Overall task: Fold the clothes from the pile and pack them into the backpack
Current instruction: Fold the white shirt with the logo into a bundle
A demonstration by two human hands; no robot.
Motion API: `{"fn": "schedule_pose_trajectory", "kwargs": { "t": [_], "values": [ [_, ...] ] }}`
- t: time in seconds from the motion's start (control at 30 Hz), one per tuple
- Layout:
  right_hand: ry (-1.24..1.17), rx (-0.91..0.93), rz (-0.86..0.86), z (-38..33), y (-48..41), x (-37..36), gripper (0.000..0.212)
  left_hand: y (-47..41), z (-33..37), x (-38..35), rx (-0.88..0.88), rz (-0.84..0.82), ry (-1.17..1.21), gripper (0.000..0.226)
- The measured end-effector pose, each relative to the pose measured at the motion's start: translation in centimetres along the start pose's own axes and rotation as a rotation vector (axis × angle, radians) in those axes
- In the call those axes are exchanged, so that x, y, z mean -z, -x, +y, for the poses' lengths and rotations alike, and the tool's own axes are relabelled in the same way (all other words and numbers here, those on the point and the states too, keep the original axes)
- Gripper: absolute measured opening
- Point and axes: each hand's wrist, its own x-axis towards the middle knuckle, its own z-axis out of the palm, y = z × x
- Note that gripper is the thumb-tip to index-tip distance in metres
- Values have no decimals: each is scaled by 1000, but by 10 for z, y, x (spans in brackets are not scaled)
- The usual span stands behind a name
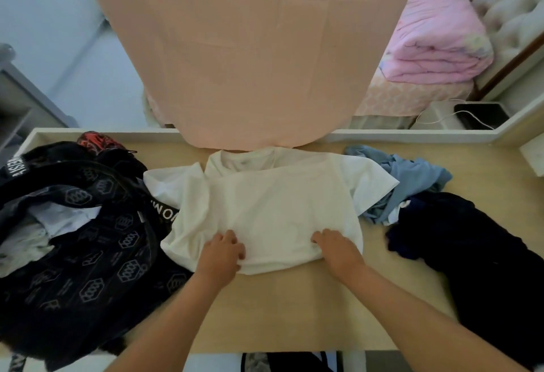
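Note:
A white T-shirt [265, 204] lies spread on the wooden table [294, 312], its lower part doubled up so the near edge is a fold. My left hand [222, 254] grips that near edge at the left with curled fingers. At the right of the same edge, my right hand [338, 249] grips the cloth. A black patterned backpack [88, 254] lies open at the left, with light clothes [44, 224] inside it. The pile at the right holds a blue garment [412, 177] and a dark navy one [471, 242].
A peach cloth [250, 47] hangs over the table's far edge. Behind it a bed carries a folded pink quilt [435, 36]. A black device with a white cable [479, 115] sits on a ledge at the far right. Dark cloth [294, 363] lies below the table's near edge.

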Motion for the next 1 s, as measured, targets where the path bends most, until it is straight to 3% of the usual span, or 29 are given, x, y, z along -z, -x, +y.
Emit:
{"fn": "schedule_pose_trajectory", "kwargs": {
  "t": [0.07,0.17,0.23,0.3,0.37,0.4,0.5,0.6,0.67,0.8,0.9,1.0],
  "values": [
    [-105,-5,-101,0,0,2,32,-4,3,5,2,-175,-129,28],
    [-212,158,-349,-4,2,4,26,-13,16,21,4,-577,-310,43],
    [-352,187,-313,-3,4,12,28,-24,35,31,-24,-659,-282,52],
    [-440,187,57,9,-1,25,27,-35,60,38,-79,-488,-67,42],
    [-344,112,435,32,-12,41,30,-47,86,40,-168,-185,172,32],
    [-274,40,524,47,-19,49,34,-52,98,40,-236,-60,224,34],
    [-274,-172,423,88,-35,73,62,-72,122,34,-326,60,145,58],
    [-490,-413,101,133,-42,82,80,-91,121,31,-224,-121,3,75],
    [-436,-453,-24,159,-39,75,78,-99,115,29,-201,-172,-48,76],
    [-149,-345,32,208,-41,59,67,-112,121,35,-172,-42,-109,58],
    [22,-394,6,240,-51,55,60,-124,130,38,-132,-61,-128,48],
    [-41,-449,94,249,-58,60,55,-131,142,44,-33,-95,-191,40]
  ]
}}
